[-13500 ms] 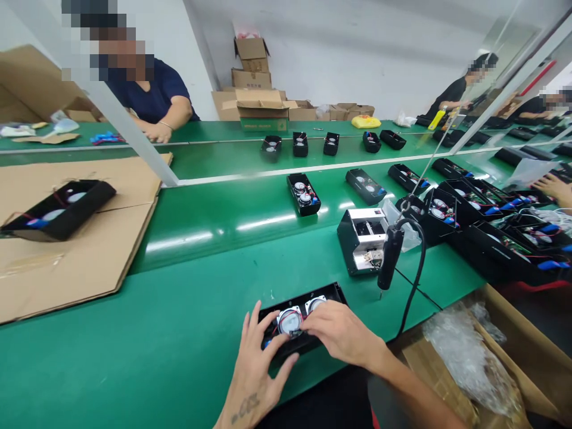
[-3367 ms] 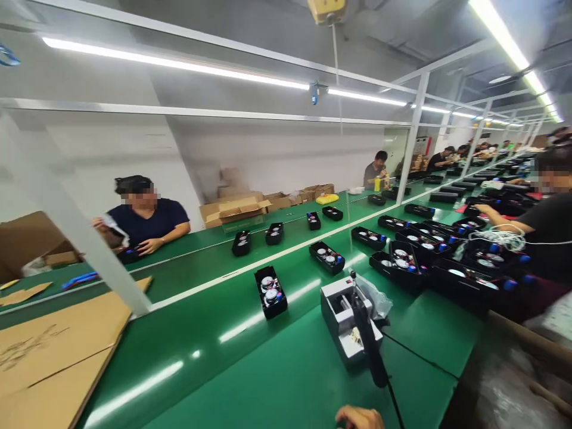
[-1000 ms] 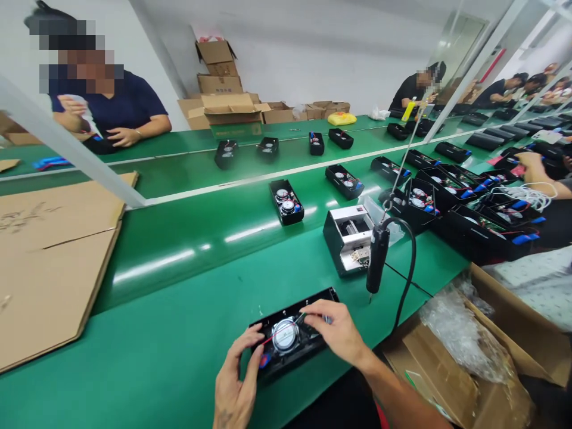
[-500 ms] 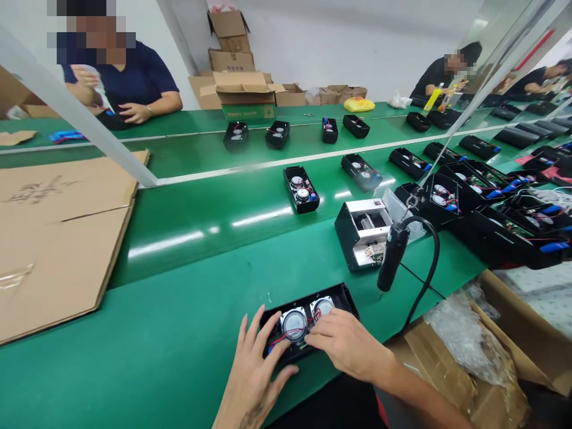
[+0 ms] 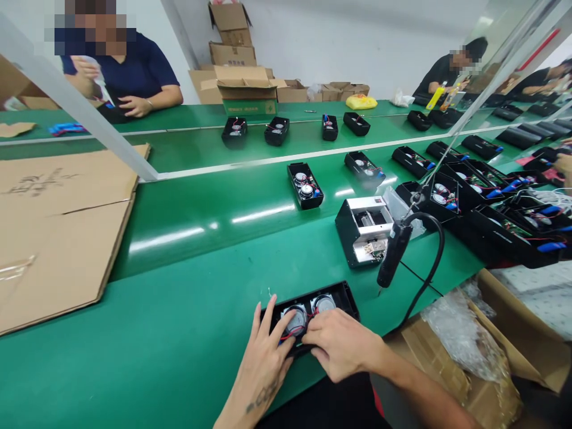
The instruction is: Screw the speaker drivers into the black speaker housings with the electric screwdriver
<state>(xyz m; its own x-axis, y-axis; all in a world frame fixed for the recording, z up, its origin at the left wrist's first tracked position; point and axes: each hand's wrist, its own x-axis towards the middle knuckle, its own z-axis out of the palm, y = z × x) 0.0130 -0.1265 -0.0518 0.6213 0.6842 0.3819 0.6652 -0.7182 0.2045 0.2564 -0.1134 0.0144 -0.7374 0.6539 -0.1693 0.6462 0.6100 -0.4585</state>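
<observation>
A black speaker housing [image 5: 343, 293] lies tilted on the green bench at the bottom middle, with two round silver speakers [image 5: 297, 322] and red wires inside. Over its left end is my left hand [image 5: 267, 345], fingers spread, thumb and fingertips touching the inside near the left speaker. My right hand [image 5: 342, 345] has its fingers pinched together at the middle of the housing, beside the wires; whatever lies between the fingertips is hidden.
A black electric screwdriver [image 5: 394, 253] hangs right of the housing, before a silver-and-black machine [image 5: 364, 231]. Flattened cardboard [image 5: 58, 238] covers the left. More housings [image 5: 305, 186] sit on the belt and pile up right. A person [image 5: 129, 71] sits across, others at far right.
My left hand's fingers have come closer together, with the thumb now down inside the housing. My right hand has shifted slightly left and its fingers reach lower into the middle.
</observation>
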